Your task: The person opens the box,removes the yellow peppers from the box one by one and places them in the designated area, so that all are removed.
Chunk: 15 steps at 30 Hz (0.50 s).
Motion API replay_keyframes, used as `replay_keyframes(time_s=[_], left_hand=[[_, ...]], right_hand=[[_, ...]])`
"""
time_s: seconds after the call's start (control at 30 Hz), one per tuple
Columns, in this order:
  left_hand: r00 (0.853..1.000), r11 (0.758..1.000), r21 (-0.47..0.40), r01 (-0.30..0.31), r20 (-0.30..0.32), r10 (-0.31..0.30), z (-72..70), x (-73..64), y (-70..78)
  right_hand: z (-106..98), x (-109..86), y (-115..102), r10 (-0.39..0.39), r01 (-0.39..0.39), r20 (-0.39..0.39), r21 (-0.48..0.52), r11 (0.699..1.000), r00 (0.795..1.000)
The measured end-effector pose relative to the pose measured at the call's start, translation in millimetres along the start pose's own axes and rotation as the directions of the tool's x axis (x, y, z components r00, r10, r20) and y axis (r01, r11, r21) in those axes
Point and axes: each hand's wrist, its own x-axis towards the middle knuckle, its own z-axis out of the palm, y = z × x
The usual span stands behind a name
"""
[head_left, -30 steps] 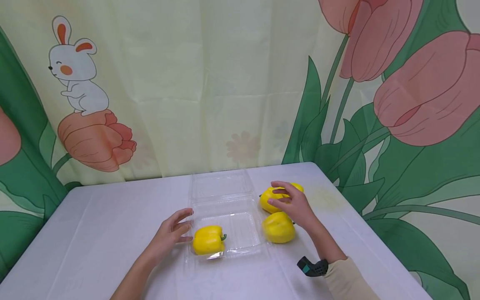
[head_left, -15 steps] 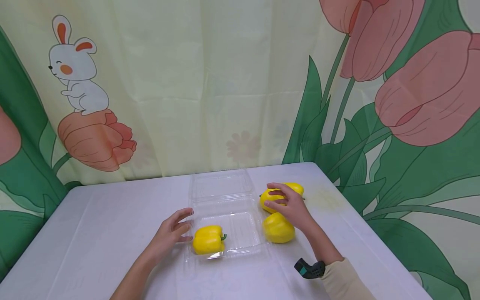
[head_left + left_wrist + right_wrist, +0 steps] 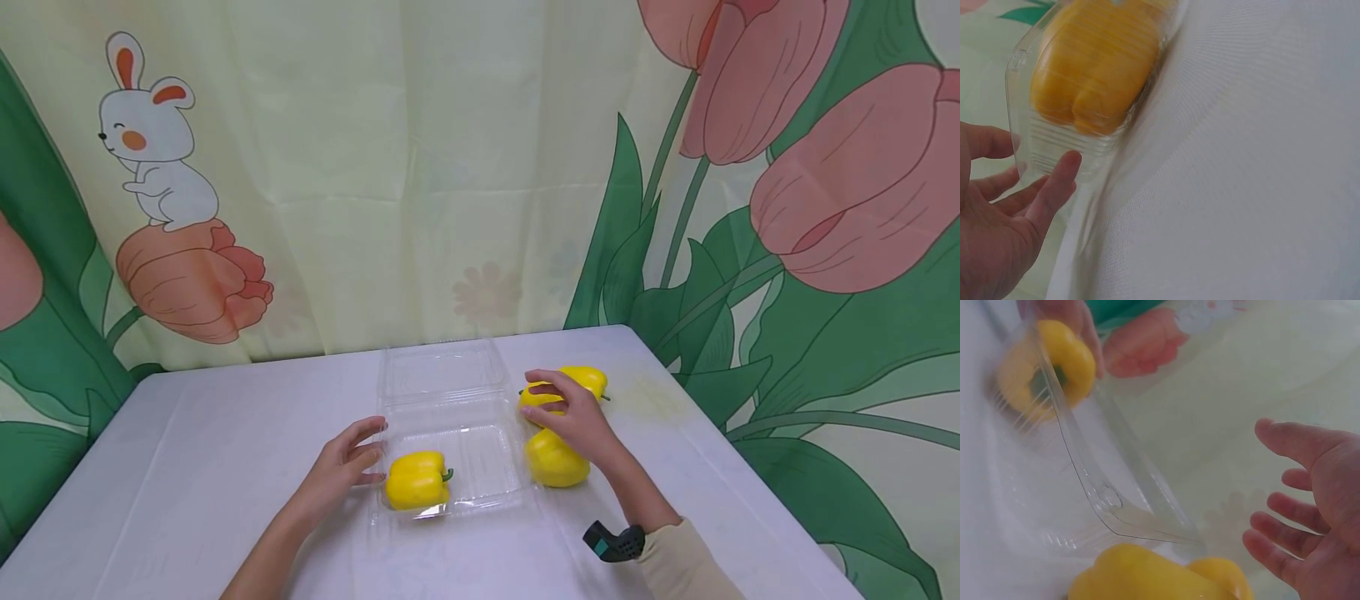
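A yellow bell pepper with a green stem lies at the front left inside a clear plastic clamshell box. At the box's left edge is my left hand, fingers apart; in the left wrist view the fingertips reach the clear wall. Right of the box are more yellow peppers: one in front, one behind it partly covered by my hand, and one farther back. Over these hovers my right hand, fingers loosely bent, nothing between them in the right wrist view.
The box's lid lies folded back behind its base. A white cloth covers the table. Behind it hangs a curtain printed with a rabbit and tulips. A dark band-like device sits at my right wrist, by a beige sleeve.
My right hand has drifted left and slightly lower, toward the box, uncovering more of the rearmost pepper. The left hand, box and peppers have stayed in place.
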Motion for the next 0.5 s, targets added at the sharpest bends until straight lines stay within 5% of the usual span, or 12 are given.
replay_keyframes(time_s=[0.5], left_hand=[[1.0, 1.0, 0.0, 0.011, -0.008, -0.011, 0.2, 0.0, 2.2]], right_hand=[[5.3, -0.2, -1.9, -0.027, 0.027, 0.034, 0.0, 1.0, 0.999]])
